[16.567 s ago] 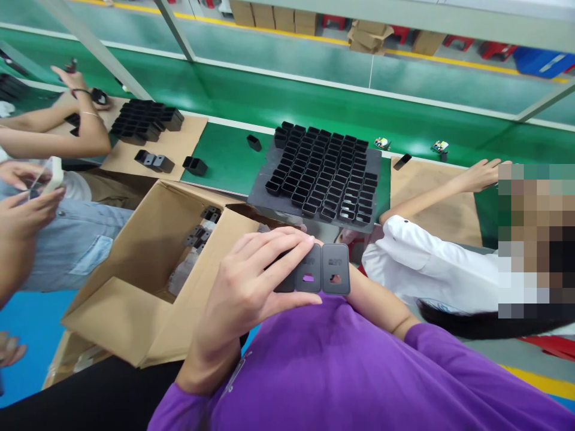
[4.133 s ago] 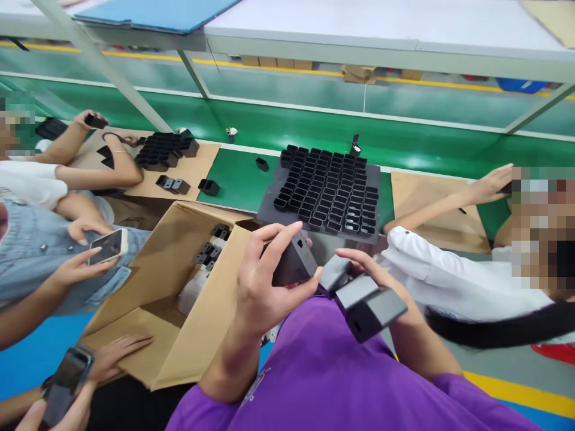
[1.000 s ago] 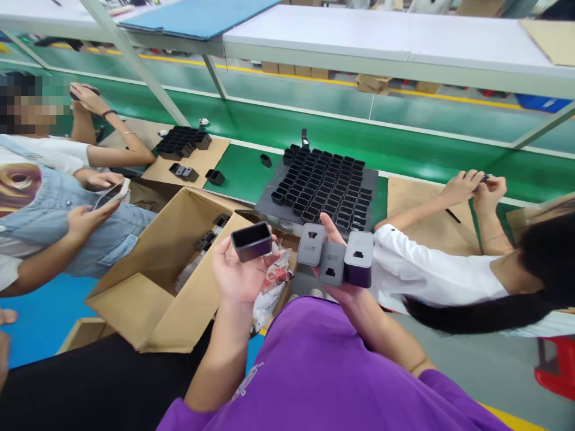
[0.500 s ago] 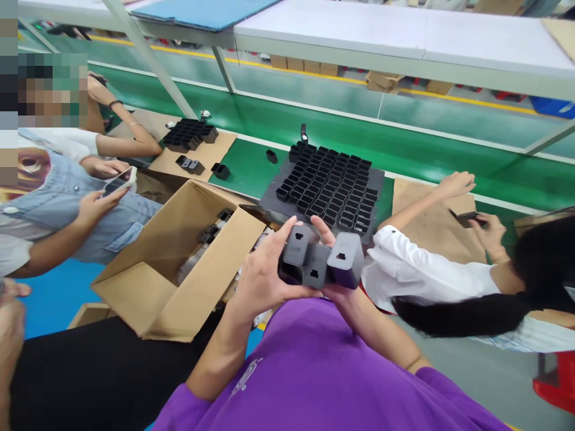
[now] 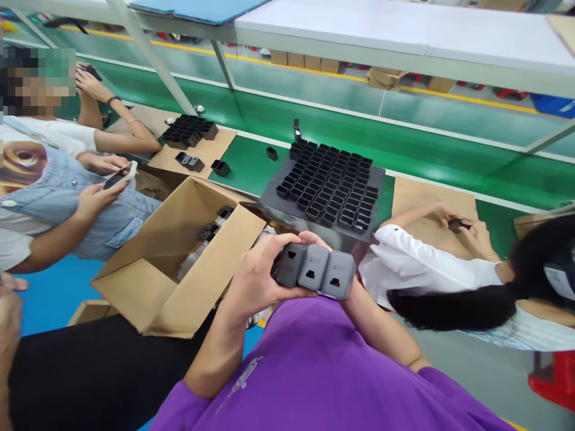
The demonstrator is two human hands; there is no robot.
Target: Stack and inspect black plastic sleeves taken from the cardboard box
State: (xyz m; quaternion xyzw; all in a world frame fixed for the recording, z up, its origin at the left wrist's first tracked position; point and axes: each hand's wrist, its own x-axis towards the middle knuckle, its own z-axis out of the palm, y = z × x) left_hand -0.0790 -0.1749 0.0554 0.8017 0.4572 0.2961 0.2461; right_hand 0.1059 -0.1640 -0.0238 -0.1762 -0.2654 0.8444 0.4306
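Note:
Three black plastic housings (image 5: 312, 270) are held side by side in front of my purple shirt, their ends with small notched cutouts facing up toward me. My left hand (image 5: 258, 272) wraps round them from the left, thumb below and fingers above. From the right and behind, my right hand (image 5: 317, 239) grips the same housings; most of its fingers are hidden by them. Just beyond my hands, many open-topped black housings (image 5: 330, 182) stand in close rows on a dark grey board (image 5: 274, 194).
An open cardboard box (image 5: 166, 269) with parts inside stands at my left. A person (image 5: 58, 197) there holds a phone. On my right, a co-worker (image 5: 422, 263) handles a small black part. Loose housings (image 5: 220, 168) lie on the green bench, under a white overhead shelf (image 5: 332, 30).
The three housings, staggered before, now sit flush in a row and slightly lower. My right fingers have closed in behind them. The co-worker on the right has brought both hands together.

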